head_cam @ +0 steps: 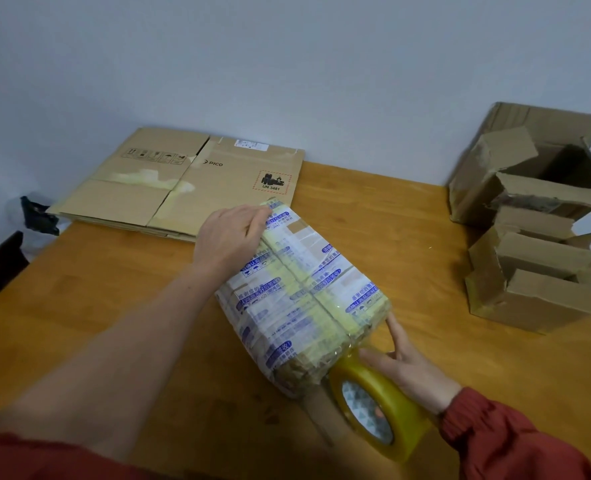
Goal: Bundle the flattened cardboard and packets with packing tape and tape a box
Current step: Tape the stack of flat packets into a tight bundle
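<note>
Left hand point(233, 240) grips the far top edge of the taped bundle point(301, 292), which sits tilted on the wooden table point(391, 220). Right hand point(408, 365) holds the yellowish tape roll point(377, 410) against the bundle's near end, one finger showing inside the core and the index finger stretched up to touch the bundle's corner. Flattened cardboard point(183, 181) lies at the table's far edge by the wall; two torn open boxes point(529, 216) stand far right, well apart from the bundle.

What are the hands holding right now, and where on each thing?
Left hand grips the tape-wrapped cardboard bundle at its far top corner. Right hand holds the yellowish clear packing-tape roll by its rim, a finger through the core.
</note>
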